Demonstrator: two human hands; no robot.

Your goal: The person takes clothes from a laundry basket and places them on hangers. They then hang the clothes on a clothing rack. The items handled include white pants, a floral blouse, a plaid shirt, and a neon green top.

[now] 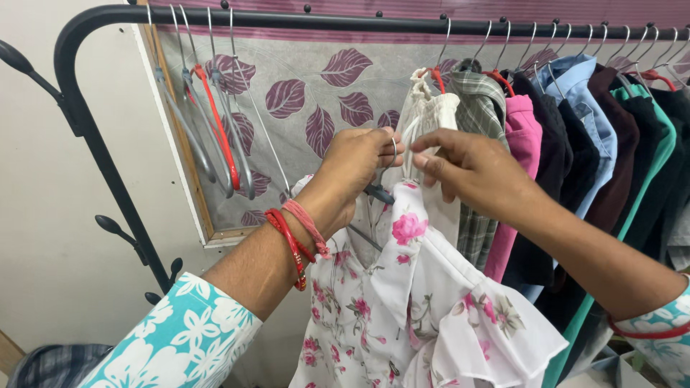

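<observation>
A white dress with pink flowers and frilled sleeves (pixel 402 302) hangs in front of me on a grey hanger (pixel 379 192). My left hand (pixel 352 172) grips the hanger's metal hook near the collar. My right hand (pixel 471 169) pinches a thin white strap of the dress between thumb and fingers, just right of the hook. Both hands are below the black clothes rail (pixel 287 19). Red bangles and a thread band sit on my left wrist.
Several empty grey and red hangers (pixel 215 122) hang at the rail's left end. To the right hang a cream garment (pixel 435 108), a checked shirt (pixel 478 93), a pink top (pixel 521 136) and darker clothes (pixel 632 144). A leaf-patterned panel (pixel 309 93) stands behind.
</observation>
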